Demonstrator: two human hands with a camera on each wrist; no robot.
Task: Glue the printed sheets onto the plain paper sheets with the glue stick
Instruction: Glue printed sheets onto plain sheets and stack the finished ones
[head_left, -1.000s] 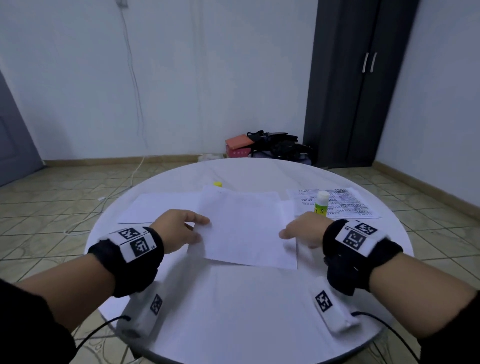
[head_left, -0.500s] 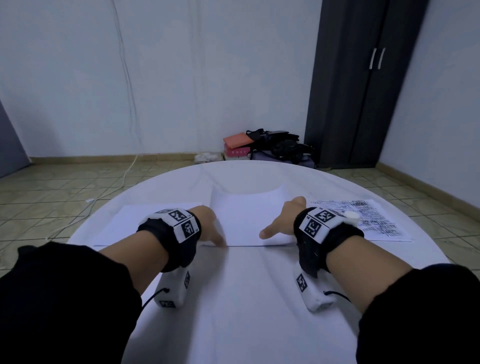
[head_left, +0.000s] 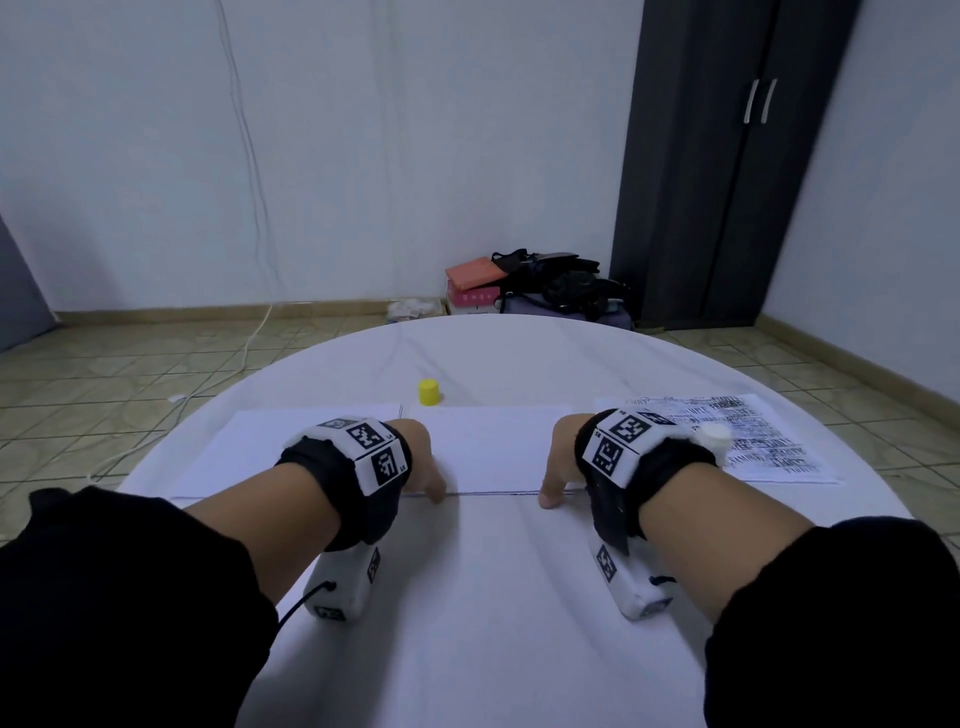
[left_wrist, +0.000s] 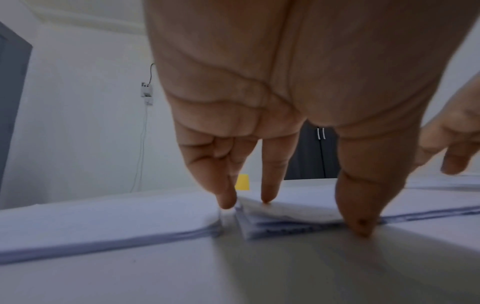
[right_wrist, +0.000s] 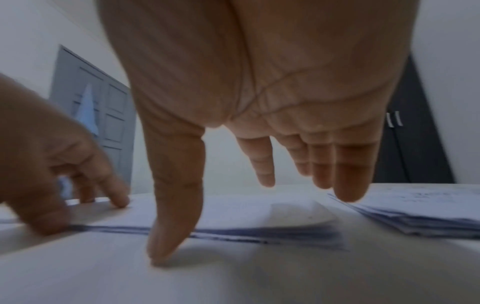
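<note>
Round white table (head_left: 493, 597), tiled floor, dark wardrobe (head_left: 727, 156) at 1 o'clock. Left hand (head_left: 421, 457) and right hand (head_left: 558, 460) press straight, slightly spread fingers on the centre sheet (head_left: 493, 447), thumbs at its near edge. Plain sheets (head_left: 249, 447) at 9 o'clock, printed sheets (head_left: 748, 436) at 3. Yellow cap (head_left: 429, 392) at 12; glue stick (head_left: 716, 434) tip shows just behind right wrist.

I am in a plain room of a home: tiled floor (head_left: 156, 358), bare white walls (head_left: 415, 156) and a dark wardrobe (head_left: 727, 166) in the corner. Bags and boxes (head_left: 524, 286) lie heaped beside it, past my round white table (head_left: 493, 597).
</note>
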